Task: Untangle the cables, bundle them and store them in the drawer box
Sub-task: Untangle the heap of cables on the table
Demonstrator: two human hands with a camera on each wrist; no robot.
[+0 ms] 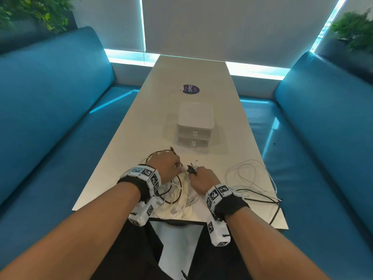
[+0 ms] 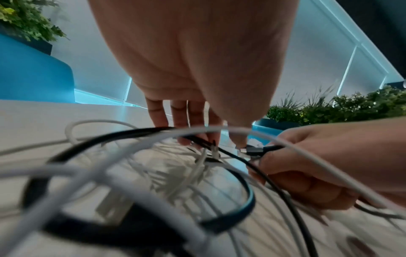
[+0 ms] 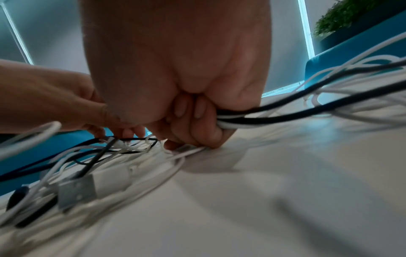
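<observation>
A tangle of white and black cables [image 1: 175, 196] lies on the white table [image 1: 201, 77] near its front edge. My left hand [image 1: 178, 168] pinches a white cable [image 2: 203, 159] in the tangle with its fingertips [image 2: 186, 139]. My right hand [image 1: 194, 172] is a fist around a bunch of black and white cables [image 3: 237, 120], whose plug ends [image 1: 192, 166] stick up out of it. The two hands almost touch. The white two-drawer box [image 1: 194, 126] stands farther back at mid-table, both drawers closed.
Loose white and black cable loops [image 1: 252, 174] trail right toward the table edge. A USB plug [image 3: 77, 193] lies near the right wrist. A round purple sticker [image 1: 190, 89] is behind the box. Blue sofas [image 1: 50, 110] flank the table.
</observation>
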